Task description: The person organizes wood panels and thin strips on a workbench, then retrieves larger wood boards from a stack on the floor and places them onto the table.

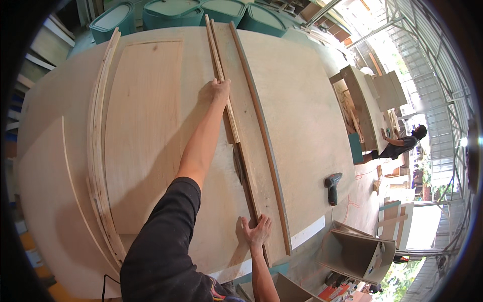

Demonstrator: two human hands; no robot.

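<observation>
My left hand (220, 89) reaches far across the table, its fingers closed round a narrow wooden strip (232, 121). That strip lies along the left edge of a long wooden board (246, 126). Close to the board's near end is my right hand (258, 231), with fingers curled over the board and the thumb apart on its left side. A dark strip-like gap shows beside the board, between my hands. Along the board's right side runs a thin grey-edged strip (269, 151). All of these rest on a large pale plywood table top (307, 110).
Left of my arm lie a flat wooden panel (143, 95) and long strips (95, 131). A cordless drill (332, 189) sits near the table's right edge. Green bins (171, 14) line the far side. At right, another person (400, 143) stands by a workbench (365, 100); an open cabinet box (354, 254) is nearer.
</observation>
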